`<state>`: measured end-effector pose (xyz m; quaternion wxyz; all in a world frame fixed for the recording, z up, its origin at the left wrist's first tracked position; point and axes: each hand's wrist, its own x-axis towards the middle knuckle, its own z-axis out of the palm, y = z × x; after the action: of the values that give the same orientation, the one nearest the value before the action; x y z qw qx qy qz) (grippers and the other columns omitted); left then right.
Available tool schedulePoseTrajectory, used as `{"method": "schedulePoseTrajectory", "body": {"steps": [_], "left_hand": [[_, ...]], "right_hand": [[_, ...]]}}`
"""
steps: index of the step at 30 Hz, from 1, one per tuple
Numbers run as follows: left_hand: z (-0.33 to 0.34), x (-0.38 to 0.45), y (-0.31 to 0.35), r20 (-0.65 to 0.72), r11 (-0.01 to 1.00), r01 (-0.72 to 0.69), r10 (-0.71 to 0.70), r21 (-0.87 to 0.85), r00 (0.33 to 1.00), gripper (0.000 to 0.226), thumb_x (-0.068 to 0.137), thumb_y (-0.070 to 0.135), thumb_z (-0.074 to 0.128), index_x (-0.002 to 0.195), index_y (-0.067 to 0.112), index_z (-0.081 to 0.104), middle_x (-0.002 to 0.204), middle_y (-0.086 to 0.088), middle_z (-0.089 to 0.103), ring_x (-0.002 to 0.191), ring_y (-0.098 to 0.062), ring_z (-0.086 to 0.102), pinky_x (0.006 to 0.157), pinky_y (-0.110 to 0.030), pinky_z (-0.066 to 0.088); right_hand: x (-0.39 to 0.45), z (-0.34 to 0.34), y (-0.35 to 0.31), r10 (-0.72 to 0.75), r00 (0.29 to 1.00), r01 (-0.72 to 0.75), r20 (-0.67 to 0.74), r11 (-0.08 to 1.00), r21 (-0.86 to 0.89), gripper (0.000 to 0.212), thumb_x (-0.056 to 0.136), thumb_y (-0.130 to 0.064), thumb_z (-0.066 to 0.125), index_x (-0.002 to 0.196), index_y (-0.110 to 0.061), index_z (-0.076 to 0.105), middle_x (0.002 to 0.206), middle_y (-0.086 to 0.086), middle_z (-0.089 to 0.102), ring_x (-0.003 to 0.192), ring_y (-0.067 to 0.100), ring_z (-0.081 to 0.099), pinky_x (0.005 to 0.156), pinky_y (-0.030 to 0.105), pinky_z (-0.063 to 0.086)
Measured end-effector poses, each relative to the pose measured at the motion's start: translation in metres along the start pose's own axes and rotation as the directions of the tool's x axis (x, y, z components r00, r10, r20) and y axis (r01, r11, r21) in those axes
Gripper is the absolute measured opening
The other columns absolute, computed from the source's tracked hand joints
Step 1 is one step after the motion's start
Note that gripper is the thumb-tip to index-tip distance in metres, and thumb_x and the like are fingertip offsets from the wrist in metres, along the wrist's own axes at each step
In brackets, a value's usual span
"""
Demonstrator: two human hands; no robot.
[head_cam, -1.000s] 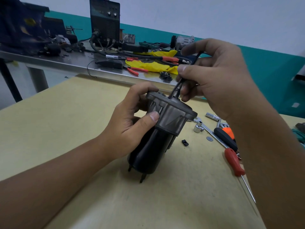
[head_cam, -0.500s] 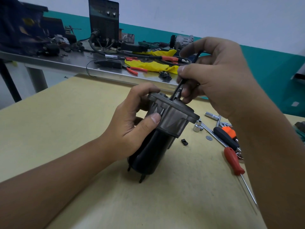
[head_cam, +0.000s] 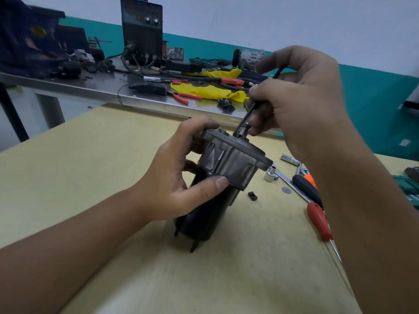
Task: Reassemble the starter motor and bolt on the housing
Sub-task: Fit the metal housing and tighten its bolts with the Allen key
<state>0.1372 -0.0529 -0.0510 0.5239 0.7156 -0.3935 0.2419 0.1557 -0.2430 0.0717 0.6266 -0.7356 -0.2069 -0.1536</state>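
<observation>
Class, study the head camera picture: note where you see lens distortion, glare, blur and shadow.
Head view: wide-angle lens bows the steel bench edge; soft glare streaks that bench; the right hand gripping the thin black tool looks slightly blurred; the black cylindrical starter motor, held by the left hand, casts a faint shadow on the yellow tabletop.

No lettering, brand, number or sign can be read on anything here; every printed surface is too small or blurred.

Thin black tool shaft [head_cam: 243, 120] mostly buried inside right-hand grip [head_cam: 301, 105], its tip unreadable at grey cast housing [head_cam: 231, 159], black cylindrical motor body [head_cam: 204, 220] half covered behind left-hand grip [head_cam: 179, 184], green item [head_cam: 408, 189] right of the grip cut by frame edge
</observation>
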Motion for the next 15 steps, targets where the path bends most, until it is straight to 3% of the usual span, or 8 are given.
{"method": "schedulePoseTrajectory", "body": {"steps": [5, 9, 13, 15], "left_hand": [[-0.004, 0.001, 0.004, -0.006, 0.998, 0.032, -0.032, 0.054, 0.999, 0.063, 0.082, 0.034, 0.075, 0.134, 0.031, 0.041, 0.124, -0.011, 0.049, 0.106, -0.035, 0.063, 0.072, -0.044, 0.060], [-0.012, 0.014, 0.015, -0.015, 0.985, 0.053, -0.051, 0.162, 0.999, 0.051, 0.079, 0.043, 0.075, 0.122, 0.029, 0.051, 0.145, -0.010, 0.037, 0.137, -0.028, 0.045, 0.093, -0.045, 0.057], [-0.031, 0.027, 0.028, 0.191, 0.991, 0.078, -0.098, 0.109, 0.977, 0.043, 0.085, 0.032, 0.074, 0.125, 0.025, 0.061, 0.130, 0.001, 0.059, 0.122, -0.027, 0.060, 0.084, -0.046, 0.062], [-0.036, 0.031, 0.033, 0.227, 0.988, 0.110, -0.133, 0.112, 0.965, 0.044, 0.086, 0.030, 0.073, 0.127, 0.023, 0.061, 0.125, 0.005, 0.063, 0.120, -0.026, 0.061, 0.084, -0.042, 0.062]], "right_hand": [[0.000, 0.001, 0.001, 0.054, 0.995, -0.051, 0.083, 0.998, -0.032, 0.030, 0.085, 0.017, 0.062, 0.106, -0.005, 0.063, 0.067, 0.019, 0.064, 0.039, 0.027, 0.058, 0.045, 0.036, 0.055], [0.001, 0.001, 0.001, 0.064, 0.995, -0.062, 0.079, 0.998, -0.022, 0.029, 0.086, 0.015, 0.063, 0.106, -0.006, 0.063, 0.064, 0.016, 0.065, 0.037, 0.027, 0.057, 0.044, 0.035, 0.054], [0.002, 0.003, 0.006, 0.073, 0.997, -0.073, -0.005, 0.996, 0.049, 0.029, 0.084, 0.015, 0.061, 0.102, -0.008, 0.064, 0.057, 0.011, 0.064, 0.035, 0.026, 0.054, 0.042, 0.033, 0.052], [0.002, 0.006, 0.008, 0.076, 0.996, -0.073, -0.039, 0.995, 0.074, 0.029, 0.083, 0.015, 0.059, 0.100, -0.009, 0.064, 0.055, 0.011, 0.063, 0.035, 0.024, 0.053, 0.041, 0.032, 0.051]]}}
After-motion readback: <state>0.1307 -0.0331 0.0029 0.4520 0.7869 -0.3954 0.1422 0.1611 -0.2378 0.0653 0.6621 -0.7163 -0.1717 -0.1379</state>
